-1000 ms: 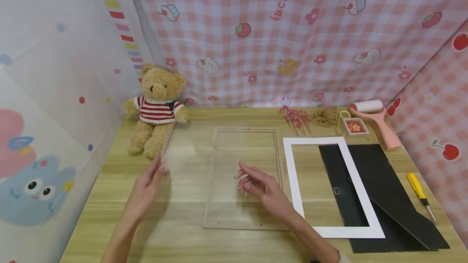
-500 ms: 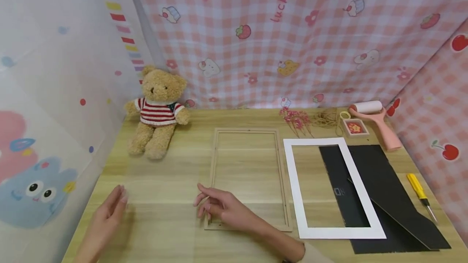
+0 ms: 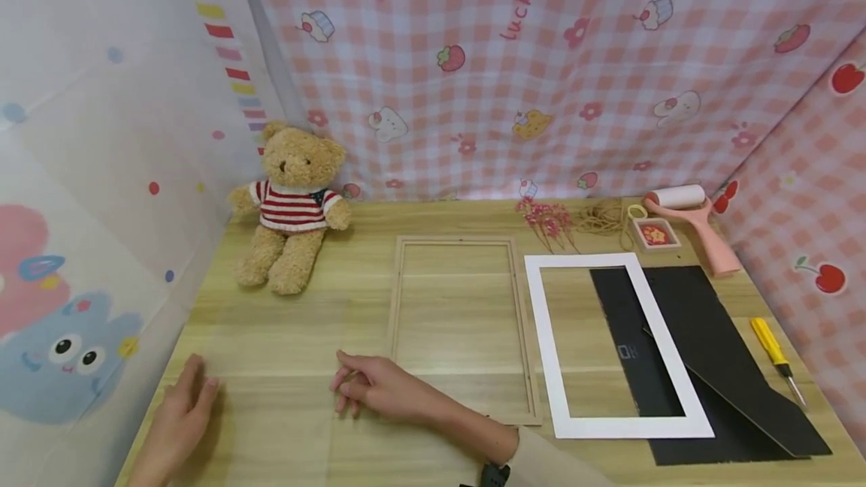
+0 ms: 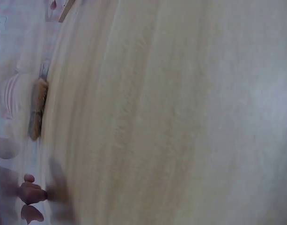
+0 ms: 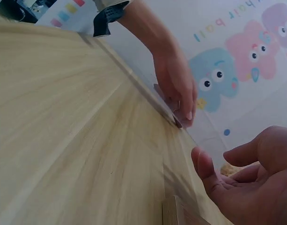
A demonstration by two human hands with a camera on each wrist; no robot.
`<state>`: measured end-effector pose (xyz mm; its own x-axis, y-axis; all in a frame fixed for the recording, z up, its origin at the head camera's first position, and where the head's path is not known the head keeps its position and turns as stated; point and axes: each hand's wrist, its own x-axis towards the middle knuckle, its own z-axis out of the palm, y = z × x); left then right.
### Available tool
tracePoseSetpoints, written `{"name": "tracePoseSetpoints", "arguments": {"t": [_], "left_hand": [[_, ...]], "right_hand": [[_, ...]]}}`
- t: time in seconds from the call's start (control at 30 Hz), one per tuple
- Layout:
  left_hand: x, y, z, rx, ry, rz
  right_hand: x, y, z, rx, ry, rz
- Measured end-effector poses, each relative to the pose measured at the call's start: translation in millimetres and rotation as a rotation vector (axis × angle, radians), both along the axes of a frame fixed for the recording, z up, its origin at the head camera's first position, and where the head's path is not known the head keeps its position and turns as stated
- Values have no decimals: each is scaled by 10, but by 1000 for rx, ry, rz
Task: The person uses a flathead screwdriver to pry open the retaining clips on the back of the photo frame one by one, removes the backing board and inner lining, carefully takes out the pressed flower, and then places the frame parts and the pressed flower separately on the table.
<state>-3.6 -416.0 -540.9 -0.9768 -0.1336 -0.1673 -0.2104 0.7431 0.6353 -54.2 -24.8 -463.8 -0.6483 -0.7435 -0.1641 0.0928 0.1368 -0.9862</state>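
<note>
A thin clear sheet (image 3: 271,404), see-through with faint edges, spans the space between both hands at the left of the table. My left hand (image 3: 177,421) grips its left edge, thumb above; the right wrist view shows this hand (image 5: 176,89) low at the table's side. My right hand (image 3: 368,385) is at the sheet's right edge, fingers loosely bent; in its wrist view the thumb and fingers of this hand (image 5: 255,173) stand apart. Below the right forearm lies a thin wooden frame (image 3: 519,322), its lower left corner hidden.
A white mat border (image 3: 549,352) overlaps a black backing board (image 3: 704,322) at right. Beyond lie a yellow screwdriver (image 3: 770,340), a pink lint roller (image 3: 710,235), twine (image 3: 602,215), a small box (image 3: 655,234) and dried pink flowers (image 3: 546,218). A teddy bear (image 3: 291,205) sits behind.
Both hands have moved left and toward the front edge, the clear sheet moving with them. My right hand has left the middle of the wooden frame. The other things stay put.
</note>
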Motion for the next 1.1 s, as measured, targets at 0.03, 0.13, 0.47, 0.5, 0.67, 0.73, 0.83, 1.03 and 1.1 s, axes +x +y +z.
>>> {"name": "tracePoseSetpoints", "arguments": {"t": [0.03,0.13,0.47,0.5,0.67,0.73,0.83,1.03,1.1], "left_hand": [[-8,28,37,-4,4,2],[-35,159,236,-4,-15,-16],[-132,536,531,-67,89,-84],[-137,551,501,-72,123,-91],[-128,659,344,-138,265,-95],[-96,698,306,-148,286,-77],[-49,745,291,-158,310,-54],[-48,806,322,-179,364,-23],[-42,813,327,-175,367,-18]], "right_hand": [[-17,-16,-3,8,-2,6],[-75,-68,-23,44,30,18],[-201,-210,-141,148,135,9],[-204,-214,-143,151,137,9],[-167,-197,-134,191,150,12],[-137,-180,-120,208,162,17],[-108,-129,-63,217,181,29],[-165,187,190,116,176,49],[-195,371,300,76,197,50]]}}
